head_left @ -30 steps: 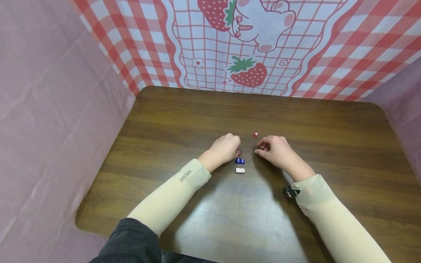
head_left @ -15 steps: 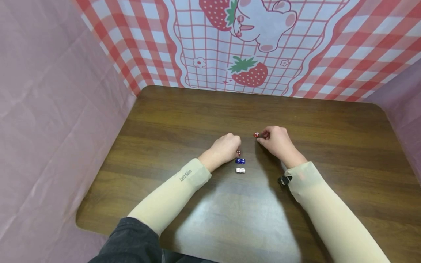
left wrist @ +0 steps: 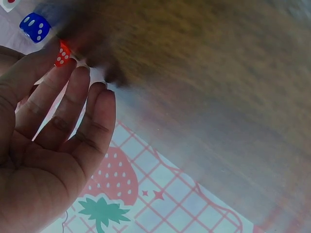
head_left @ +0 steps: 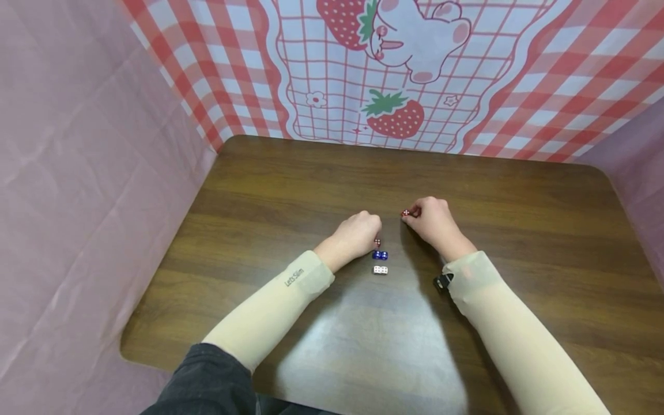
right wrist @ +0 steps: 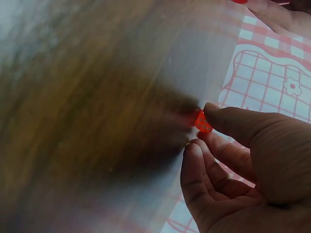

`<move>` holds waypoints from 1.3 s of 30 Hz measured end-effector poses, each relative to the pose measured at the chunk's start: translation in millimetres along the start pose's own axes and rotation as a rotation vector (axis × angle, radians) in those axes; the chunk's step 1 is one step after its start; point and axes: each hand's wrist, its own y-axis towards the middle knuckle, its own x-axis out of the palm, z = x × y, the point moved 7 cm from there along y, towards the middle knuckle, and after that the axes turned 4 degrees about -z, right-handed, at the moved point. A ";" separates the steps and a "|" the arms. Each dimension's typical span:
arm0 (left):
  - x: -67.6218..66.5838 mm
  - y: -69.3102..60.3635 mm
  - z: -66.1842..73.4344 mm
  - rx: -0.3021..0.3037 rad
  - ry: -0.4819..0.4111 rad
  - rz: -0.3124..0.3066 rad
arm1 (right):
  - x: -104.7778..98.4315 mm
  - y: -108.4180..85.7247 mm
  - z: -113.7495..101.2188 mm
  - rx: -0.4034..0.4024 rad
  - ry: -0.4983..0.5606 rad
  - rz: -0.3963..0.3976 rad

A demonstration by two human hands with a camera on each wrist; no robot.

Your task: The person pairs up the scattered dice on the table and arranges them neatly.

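My left hand [head_left: 357, 235] pinches a small red die [left wrist: 62, 54] with white pips between thumb and index finger, low over the table. Just in front of that die lies a pair of blue dice [head_left: 380, 255], side by side. Closer to me sit two white dice [head_left: 381, 270], also side by side. My right hand [head_left: 433, 222] is farther back and to the right. Its thumb and index finger pinch a second red die [right wrist: 203, 121]. That die is apart from the others, and whether it touches the table I cannot tell.
A brown wood-grain table [head_left: 290, 184] lies under both hands. Behind its far edge hangs a red-and-white checked cloth [head_left: 332, 115] with strawberries. Pink cloth [head_left: 93, 190] closes off the left side, and more hangs at the right.
My right hand has moved away from me and slightly left to the far red die, and its thumb and index finger have closed on it. The left hand stays on its red die.
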 end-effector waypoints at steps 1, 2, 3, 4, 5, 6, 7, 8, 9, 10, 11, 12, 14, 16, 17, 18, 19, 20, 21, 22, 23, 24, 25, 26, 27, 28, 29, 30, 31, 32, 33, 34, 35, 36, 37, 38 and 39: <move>0.0 -0.1 0.2 0.000 0.000 0.000 | 0.2 0.1 -0.6 -0.004 -0.001 0.002; 0.0 -0.1 0.4 0.000 0.001 0.000 | 0.2 0.2 -0.8 -0.008 -0.002 0.004; -0.3 -0.3 0.6 0.001 0.001 0.000 | 0.3 0.2 -1.0 -0.011 -0.005 0.005; -0.2 -0.3 0.8 0.002 0.001 0.001 | 0.3 0.2 -1.1 -0.013 -0.007 0.004; -0.1 -0.2 0.7 0.002 0.001 0.000 | 0.5 0.3 -1.3 -0.014 -0.008 0.001; 0.2 -0.1 0.6 0.001 0.002 0.000 | 0.7 0.1 -1.6 -0.017 -0.011 -0.003; 0.4 0.0 0.4 0.000 0.003 -0.001 | 1.1 -0.1 -2.1 -0.019 -0.013 -0.009; 0.5 0.1 0.1 -0.001 0.003 -0.001 | 1.6 -0.4 -2.7 -0.023 -0.015 -0.017; 0.7 0.0 -0.1 -0.003 0.004 -0.002 | 2.3 -0.7 -3.5 -0.028 -0.015 -0.026; 0.7 0.1 -0.3 -0.005 0.005 -0.002 | 2.6 -1.4 -4.3 -0.032 -0.016 -0.034; 0.6 0.0 -0.4 -0.006 0.006 -0.003 | 3.1 -2.0 -5.3 -0.036 -0.017 -0.040; 0.5 0.0 -0.3 -0.007 0.006 -0.004 | 3.4 -2.8 -5.9 -0.041 -0.018 -0.045; 0.2 -0.4 -0.1 -0.007 0.006 -0.005 | 4.2 -4.6 -7.7 -0.050 -0.021 -0.051; 0.0 -0.8 0.1 -0.006 0.005 -0.008 | 5.1 -6.3 -9.3 -0.067 -0.027 -0.051; 0.0 -1.0 0.2 -0.007 0.006 -0.008 | 6.0 -7.2 -10.6 -0.079 -0.029 -0.052; -0.1 -1.1 0.1 -0.008 0.005 -0.009 | 6.7 -8.1 -11.6 -0.092 -0.032 -0.053; 0.0 -1.1 0.1 -0.008 0.005 -0.009 | 7.7 -9.1 -13.0 -0.105 -0.037 -0.054; 0.1 -1.1 0.1 -0.008 0.005 -0.009 | 8.8 -10.0 -13.9 -0.117 -0.040 -0.055; 0.2 -1.0 0.2 -0.007 0.004 -0.006 | 9.6 -10.8 -14.8 -0.129 -0.041 -0.055; 0.2 -0.9 0.3 -0.006 0.003 -0.004 | 10.5 -11.8 -15.8 -0.137 -0.040 -0.057; 0.0 -0.8 0.5 -0.004 0.003 -0.004 | 11.2 -12.8 -16.6 -0.141 -0.040 -0.062; 0.1 -0.4 0.6 -0.002 0.002 -0.003 | 11.8 -13.6 -17.2 -0.146 -0.041 -0.063; -0.2 -0.3 0.8 0.000 0.002 -0.001 | 12.4 -14.2 -18.0 -0.150 -0.038 -0.067; -0.5 -0.3 0.9 0.002 0.002 -0.001 | 12.8 -14.7 -18.6 -0.153 -0.035 -0.070; -0.8 -0.2 1.1 0.003 0.002 0.000 | 13.2 -15.4 -19.6 -0.156 -0.032 -0.074; -0.9 -0.2 0.9 0.003 0.002 0.000 | 13.6 -16.3 -20.6 -0.158 -0.030 -0.077; -1.0 -0.1 0.8 0.002 0.003 -0.001 | 14.0 -17.1 -21.5 -0.163 -0.028 -0.078; -0.8 -0.2 0.7 0.001 0.002 0.000 | 14.6 -17.8 -22.4 -0.168 -0.026 -0.078; -1.0 -0.5 0.9 0.001 0.001 0.000 | 15.1 -18.9 -23.1 -0.171 -0.025 -0.077; -0.9 -0.7 0.8 0.001 0.000 0.000 | 15.5 -20.2 -24.1 -0.178 -0.024 -0.075; -0.9 -0.8 0.7 0.000 -0.002 0.000 | 16.0 -21.5 -25.0 -0.182 -0.023 -0.073; -0.8 -1.0 0.6 -0.001 -0.004 -0.001 | 16.4 -22.8 -26.0 -0.187 -0.022 -0.069; -0.7 -1.0 0.6 -0.001 -0.004 -0.001 | 17.1 -23.9 -27.0 -0.194 -0.021 -0.067; -0.8 -1.3 0.8 0.000 -0.006 -0.002 | 17.8 -24.9 -27.9 -0.202 -0.022 -0.066; -0.8 -1.2 0.7 -0.001 -0.006 -0.002 | 18.4 -26.0 -29.1 -0.211 -0.022 -0.065; -0.8 -1.2 0.6 -0.001 -0.007 -0.002 | 19.3 -26.8 -30.3 -0.221 -0.023 -0.065; -0.7 -1.1 0.7 -0.002 -0.006 -0.003 | 20.2 -27.6 -31.3 -0.228 -0.026 -0.066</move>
